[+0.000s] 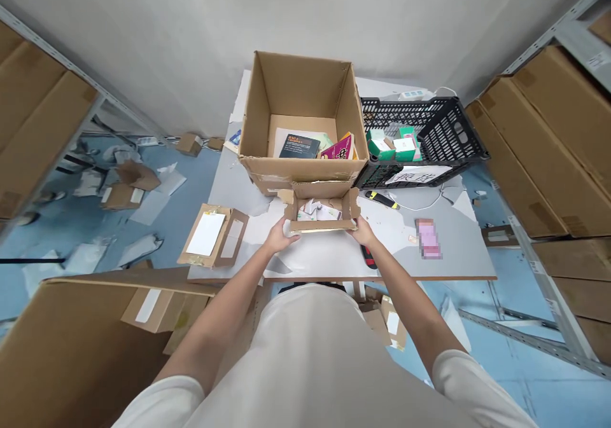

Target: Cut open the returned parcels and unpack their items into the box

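A small cardboard box (324,225) with its flaps up is between my hands at the table's front half, just in front of a large carton. Crumpled printed paper or packets (319,210) lie inside it. My left hand (280,236) holds the box's left end, thumb toward me, its other fingers partly hidden. At the right end, my right hand (363,232) grips the corner by the side flap. A red-and-black cutter (368,257) lies just below my right hand. The large open carton (300,168) contains a dark book (300,146) and a magenta book (338,149).
A black plastic crate (470,132) with green-and-white boxes (405,148) stands right of the carton. A yellow-black cutter (382,200) and a pink, blurred item (428,238) lie on the table (458,250). A closed parcel (229,240) sits left. Shelves flank both sides.
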Available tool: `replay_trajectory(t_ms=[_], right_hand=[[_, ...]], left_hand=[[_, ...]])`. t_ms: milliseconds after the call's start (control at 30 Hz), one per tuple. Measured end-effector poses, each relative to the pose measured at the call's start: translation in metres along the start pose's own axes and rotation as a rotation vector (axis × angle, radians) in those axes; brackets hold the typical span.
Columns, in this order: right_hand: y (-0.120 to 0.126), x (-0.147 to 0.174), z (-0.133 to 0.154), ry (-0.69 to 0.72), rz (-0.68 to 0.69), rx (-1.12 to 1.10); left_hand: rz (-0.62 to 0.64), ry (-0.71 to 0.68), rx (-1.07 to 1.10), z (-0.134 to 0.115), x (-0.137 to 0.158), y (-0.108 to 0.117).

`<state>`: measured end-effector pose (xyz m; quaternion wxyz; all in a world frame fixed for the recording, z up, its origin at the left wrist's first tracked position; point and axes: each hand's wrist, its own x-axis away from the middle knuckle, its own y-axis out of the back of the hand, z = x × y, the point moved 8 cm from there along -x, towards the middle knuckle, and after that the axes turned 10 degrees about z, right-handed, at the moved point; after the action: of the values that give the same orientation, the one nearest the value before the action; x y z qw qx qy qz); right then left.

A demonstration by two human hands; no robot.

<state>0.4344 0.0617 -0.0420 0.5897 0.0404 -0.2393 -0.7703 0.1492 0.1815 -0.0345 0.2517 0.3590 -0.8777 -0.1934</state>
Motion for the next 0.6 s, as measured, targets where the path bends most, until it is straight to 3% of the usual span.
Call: replay_trajectory(t_ms=[67, 133, 300, 433, 600], right_hand=[[-0.009, -0.001, 0.002, -0.006, -0.012, -0.020], [-0.014, 0.007, 0.004, -0.016, -0.047, -0.038], [-0.024, 0.056, 0.003, -0.033, -0.129, -0.137], [-0.047, 0.089, -0.006, -0.080, -0.131, -0.277], [-0.072, 0.109, -0.011, -0.096, -0.073, -0.346]], left_hand=[[0.048, -0.006, 0.068, -0.001, -0.008, -0.010], [0.002, -0.020, 0.131, -0.004, -0.005, -0.009], [-0.099, -0.081, 0.310, 0.003, 0.027, 0.002], [-0.085, -0.014, 0.397, 0.026, 0.038, -0.006], [0.007, -0.005, 0.442, 0.042, 0.040, -0.025]])
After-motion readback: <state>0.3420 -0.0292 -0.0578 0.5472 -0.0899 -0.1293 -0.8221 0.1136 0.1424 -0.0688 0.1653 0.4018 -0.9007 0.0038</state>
